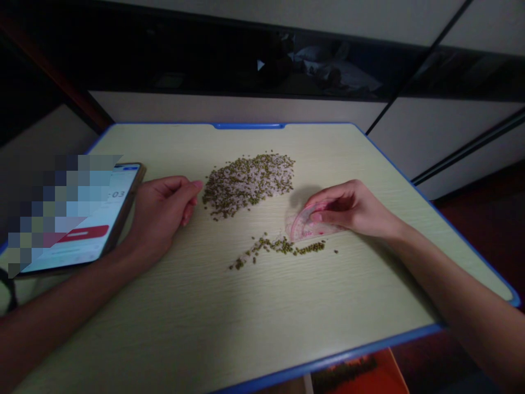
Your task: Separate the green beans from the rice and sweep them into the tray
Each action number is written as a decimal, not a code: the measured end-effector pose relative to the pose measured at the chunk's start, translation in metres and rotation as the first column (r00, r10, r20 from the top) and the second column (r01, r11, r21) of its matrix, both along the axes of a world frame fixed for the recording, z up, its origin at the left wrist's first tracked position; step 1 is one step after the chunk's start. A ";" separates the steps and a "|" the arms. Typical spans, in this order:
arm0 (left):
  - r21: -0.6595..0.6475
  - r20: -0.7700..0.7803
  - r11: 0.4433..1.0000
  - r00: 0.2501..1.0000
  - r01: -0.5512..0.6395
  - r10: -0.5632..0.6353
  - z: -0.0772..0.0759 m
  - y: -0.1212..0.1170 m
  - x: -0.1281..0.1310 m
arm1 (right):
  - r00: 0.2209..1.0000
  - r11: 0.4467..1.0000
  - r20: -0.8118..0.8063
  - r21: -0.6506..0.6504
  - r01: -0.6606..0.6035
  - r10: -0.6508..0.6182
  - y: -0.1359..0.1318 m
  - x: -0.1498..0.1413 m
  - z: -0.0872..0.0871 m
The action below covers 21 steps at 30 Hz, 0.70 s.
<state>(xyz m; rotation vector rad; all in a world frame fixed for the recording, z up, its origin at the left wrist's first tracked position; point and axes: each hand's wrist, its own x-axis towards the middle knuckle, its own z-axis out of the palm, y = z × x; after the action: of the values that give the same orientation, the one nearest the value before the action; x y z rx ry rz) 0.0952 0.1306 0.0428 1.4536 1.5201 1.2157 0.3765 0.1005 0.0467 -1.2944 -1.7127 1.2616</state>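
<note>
A mixed heap of green beans and white rice grains point(250, 183) lies in the middle of the pale table point(262, 317). A thin row of green beans point(283, 247) sits nearer to me, apart from the heap. My right hand point(353, 210) pinches a clear pink protractor point(305, 225), its edge resting on the table just behind that row. My left hand point(162, 213) rests on the table left of the heap, fingers loosely curled, fingertips close to the heap's edge, holding nothing I can see.
A phone point(88, 219) with a lit screen lies at the table's left edge, partly pixelated. The table has a blue rim point(328, 361). Dark cabinets and white panels stand behind it. An orange object point(361, 375) shows below the front edge.
</note>
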 end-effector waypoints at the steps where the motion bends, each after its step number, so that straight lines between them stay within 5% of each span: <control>1: 0.002 -0.002 1.000 1.000 0.000 0.000 0.000 0.000 0.000 | 1.000 1.000 0.003 -0.001 -0.003 0.003 0.000 0.000 0.000; 21: 0.019 -0.014 1.000 1.000 0.014 -0.013 0.000 0.001 0.000 | 0.999 1.000 0.033 0.029 0.010 -0.011 0.000 -0.003 -0.003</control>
<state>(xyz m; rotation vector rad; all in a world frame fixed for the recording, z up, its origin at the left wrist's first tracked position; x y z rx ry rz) 0.0949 0.1317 0.0425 1.4856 1.5095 1.2173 0.3737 0.1006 0.0435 -1.3127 -1.7391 1.2120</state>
